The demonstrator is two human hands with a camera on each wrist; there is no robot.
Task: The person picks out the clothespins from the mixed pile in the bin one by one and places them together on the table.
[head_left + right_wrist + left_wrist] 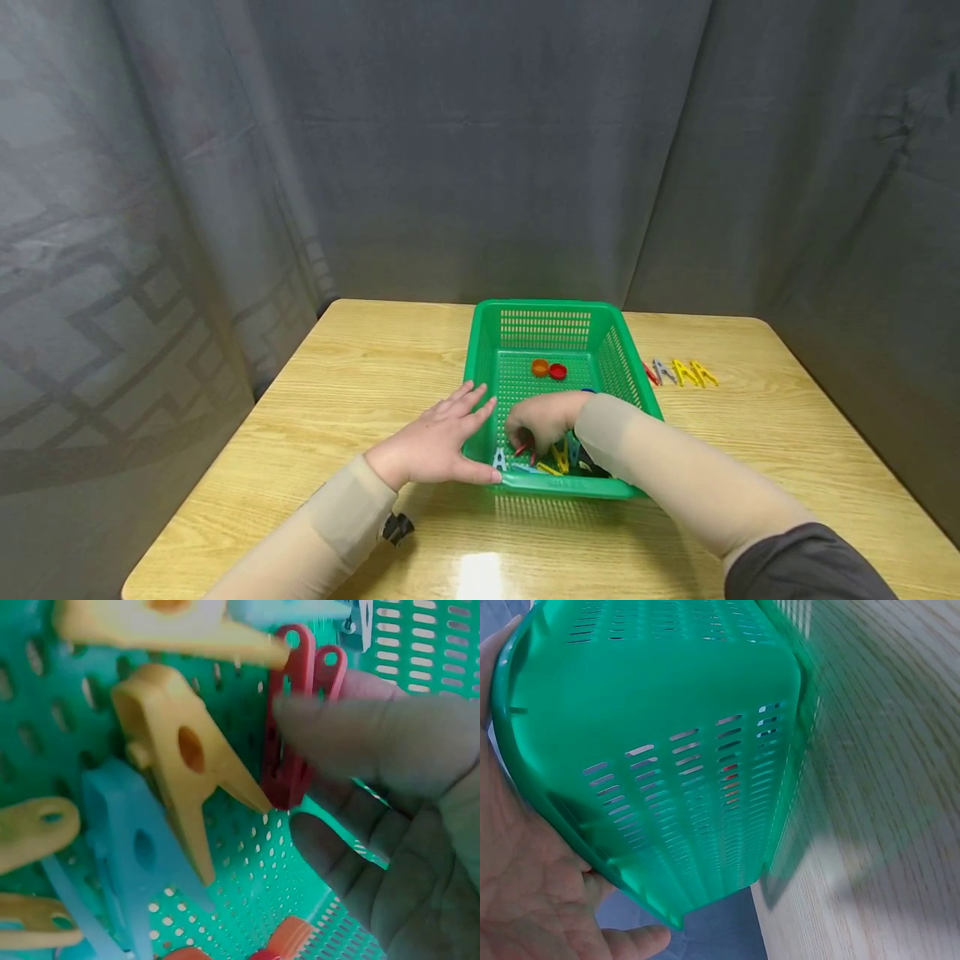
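Note:
My left hand [438,437] rests on the left rim of a green plastic basket [566,487], its fingers fairly straight and spread. In the left wrist view the palm lies along the basket's outer edge. Inside the basket, near its front wall, my right hand [546,419] pinches a red clothespin [283,791] between thumb and fingers. Beside it in the right wrist view are a yellow clothespin [176,724] and a blue clothespin [127,847]. A light blue clothespin [499,459] leans at the front left corner. My right forearm hides part of the basket's contents.
An orange round cap [540,367] and a red round cap [558,372] lie towards the back of the basket floor. Right of the basket, a red clothespin [650,373], a grey clothespin [663,372] and yellow clothespins [703,373] form a row on the wooden table [360,358].

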